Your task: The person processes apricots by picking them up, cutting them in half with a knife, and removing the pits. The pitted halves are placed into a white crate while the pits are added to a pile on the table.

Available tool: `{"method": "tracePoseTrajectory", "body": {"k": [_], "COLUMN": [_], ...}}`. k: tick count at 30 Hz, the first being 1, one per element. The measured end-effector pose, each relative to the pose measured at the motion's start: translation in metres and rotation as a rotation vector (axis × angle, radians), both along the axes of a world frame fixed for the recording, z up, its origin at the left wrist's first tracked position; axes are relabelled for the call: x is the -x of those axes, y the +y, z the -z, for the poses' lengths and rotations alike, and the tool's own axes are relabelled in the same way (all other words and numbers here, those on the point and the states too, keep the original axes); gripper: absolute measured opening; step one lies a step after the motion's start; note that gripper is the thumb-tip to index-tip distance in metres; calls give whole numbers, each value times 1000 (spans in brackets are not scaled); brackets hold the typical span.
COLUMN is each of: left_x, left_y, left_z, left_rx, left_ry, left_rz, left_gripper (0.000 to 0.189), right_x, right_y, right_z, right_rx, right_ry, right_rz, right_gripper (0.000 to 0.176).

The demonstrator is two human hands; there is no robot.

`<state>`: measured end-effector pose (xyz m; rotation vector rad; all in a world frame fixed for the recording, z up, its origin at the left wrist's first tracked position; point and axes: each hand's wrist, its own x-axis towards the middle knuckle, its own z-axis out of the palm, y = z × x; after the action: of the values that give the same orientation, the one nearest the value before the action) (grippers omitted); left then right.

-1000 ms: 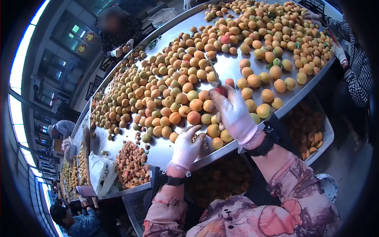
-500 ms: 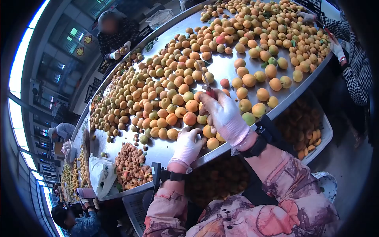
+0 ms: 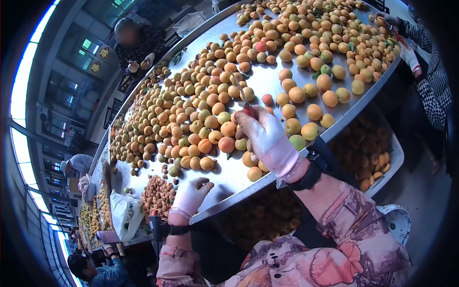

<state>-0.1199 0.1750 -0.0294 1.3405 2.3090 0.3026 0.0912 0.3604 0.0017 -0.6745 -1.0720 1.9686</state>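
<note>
Much bare table edge (image 3: 234, 187) by left hand (image 3: 191, 195); right hand (image 3: 270, 138): knife (image 3: 248, 110).

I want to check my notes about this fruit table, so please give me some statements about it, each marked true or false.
1. The right hand grips a red-handled knife. True.
2. The left hand holds an apricot. False: it is empty, by the table's near edge.
3. The steel table carries many loose apricots. True.
4. The crate under the table is empty. False: it holds apricots.
</note>
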Motion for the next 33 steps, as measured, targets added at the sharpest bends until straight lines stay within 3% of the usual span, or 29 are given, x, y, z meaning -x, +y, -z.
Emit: {"method": "tracePoseTrajectory", "body": {"k": [2, 7, 8, 10, 13, 14, 16, 21, 24, 26, 28, 29, 33], "left_x": [-29, -75, -79, -87, -63, -69, -57, -31, -17, -13, -15, -20, -15], "left_y": [32, 88, 93, 99, 84, 76, 55, 3, -23, -32, -38, -37, -44], "left_z": [4, 46, 48, 43, 62, 40, 20, -5, -10, -14, -12, -14, 8], "left_rx": [-161, -271, -129, -144, -349, -411, -443, -609, -718, -634, -476, -488, -663], "left_ry": [-115, 45, 12, -66, -502, -820, -996, -1072, -1116, -553, 259, 248, 227], "left_rz": [17, 87, 24, -17, -125, -230, -306, -436, -424, -284, -26, -50, 1], "left_gripper": [37, 34, 52, 51, 50, 53, 56, 49, 47, 49, 52, 56, 44], "right_x": [-1, -2, -1, 2, 3, 9, 12, 26, 41, 50, 59, 62, 75], "right_y": [1, 5, 6, 4, 0, -1, -6, -38, -59, -71, -82, -88, -101], "right_z": [1, 3, 6, 11, 7, 14, 18, 17, 26, 32, 36, 37, 42], "right_rx": [-12, -94, -145, -138, -150, -253, -368, -538, -588, -654, -683, -681, -725], "right_ry": [7, -4, -12, 2, -24, -40, -146, -408, -387, -389, -401, -411, -475], "right_rz": [7, 23, 30, 9, -69, -45, -96, -380, -489, -479, -482, -491, -478], "right_gripper": [18, 18, 18, 21, 26, 27, 27, 32, 32, 31, 28, 27, 24]}}
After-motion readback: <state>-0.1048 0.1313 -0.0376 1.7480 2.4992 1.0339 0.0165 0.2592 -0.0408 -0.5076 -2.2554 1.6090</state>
